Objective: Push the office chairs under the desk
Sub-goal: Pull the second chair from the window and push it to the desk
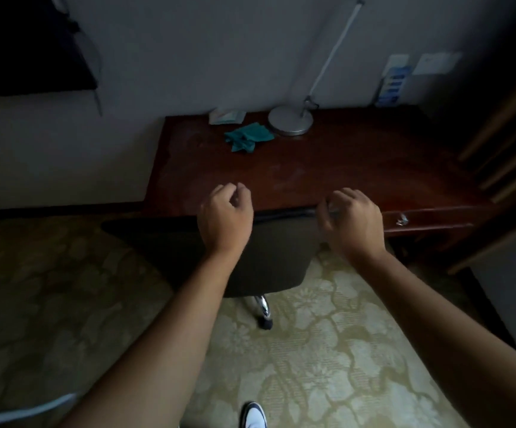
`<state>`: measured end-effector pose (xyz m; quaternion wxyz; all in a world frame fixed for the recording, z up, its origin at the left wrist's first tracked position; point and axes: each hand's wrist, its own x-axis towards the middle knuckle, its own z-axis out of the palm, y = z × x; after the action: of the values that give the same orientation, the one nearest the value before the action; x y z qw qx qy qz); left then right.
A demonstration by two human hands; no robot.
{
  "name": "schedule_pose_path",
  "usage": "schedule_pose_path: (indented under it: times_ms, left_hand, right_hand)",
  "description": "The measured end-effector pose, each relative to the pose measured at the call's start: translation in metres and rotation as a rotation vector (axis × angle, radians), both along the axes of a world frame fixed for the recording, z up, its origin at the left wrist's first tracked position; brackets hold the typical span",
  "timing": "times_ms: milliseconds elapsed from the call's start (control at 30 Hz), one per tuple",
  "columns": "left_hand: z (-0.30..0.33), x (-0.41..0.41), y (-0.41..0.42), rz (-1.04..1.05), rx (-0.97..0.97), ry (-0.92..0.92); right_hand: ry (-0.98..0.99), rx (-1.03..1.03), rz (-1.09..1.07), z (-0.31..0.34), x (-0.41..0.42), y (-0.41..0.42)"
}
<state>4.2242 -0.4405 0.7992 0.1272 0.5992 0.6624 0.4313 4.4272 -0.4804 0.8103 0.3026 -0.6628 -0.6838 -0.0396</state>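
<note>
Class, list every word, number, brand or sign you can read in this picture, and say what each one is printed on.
No text can be read.
Leaflet holder on the wall above the desk: blue bands of print, too blurred to read.
White plate on the wall: marks too small to read.
Packet on the desk: nothing legible.

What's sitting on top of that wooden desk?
On the desk: a lamp on its round base, a crumpled green cloth and a small packet near the wall. The hands hide part of the front edge.
</note>
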Motion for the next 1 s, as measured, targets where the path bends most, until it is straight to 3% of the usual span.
schedule_pose_path:
  times_ms: [167, 400, 533, 733, 1000]
  left_hand:
    - [0.013, 0.137, -0.062, -0.213, -0.069, -0.211]
    - [0.028, 0.323, -0.16, -0.749, -0.213, -0.183]
    - [0.034, 0.444, -0.256, -1.102, -0.282, -0.13]
    - [0.033, 0.571, -0.405, -1.565, -0.255, 0.062]
    - [0.009, 0.672, -0.581, -2.025, -0.227, 0.159]
  right_hand:
    - [0.111, 0.042, -0.222, 0.024, 0.094, -0.069]
    - [0.275, 0.082, -0.695, 0.038, 0.255, -0.241]
    - [0.32, 0.129, -1.009, 0.033, 0.346, -0.379]
    - [0.398, 0.142, -1.389, 0.027, 0.4, -0.562]
    - [0.428, 0.153, -1.876, 0.007, 0.423, -0.733]
